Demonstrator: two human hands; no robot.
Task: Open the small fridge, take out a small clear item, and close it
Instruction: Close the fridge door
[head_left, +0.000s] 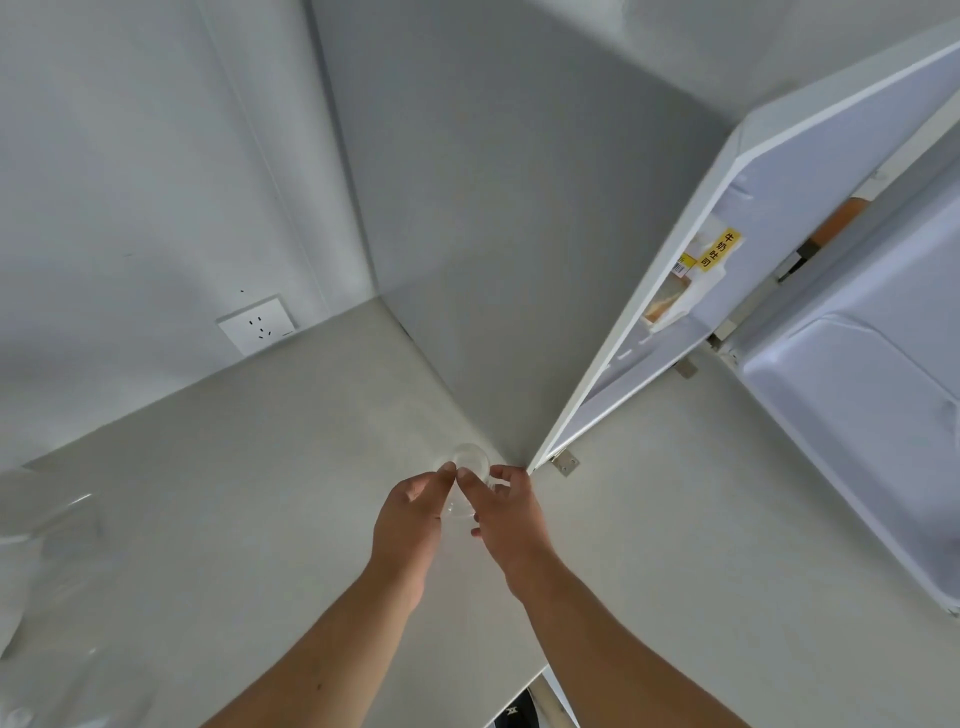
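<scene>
Up on pale countertop (260, 467), near wall corner, all action. Small fridge (857, 415) at right, door (769, 197) wide open, guessing because both hands busy. Bread pack (670, 296) sits in door shelf. Left hand (410, 525) and right hand (511, 530) meet just beside door's bottom corner: left fingertips pinch rim, right fingers curl round side, probably steadying slippery thing. Small clear cup (470, 460) between them, out of fridge, low over counter; touching or not, can't tell. Door not yet closed.
</scene>
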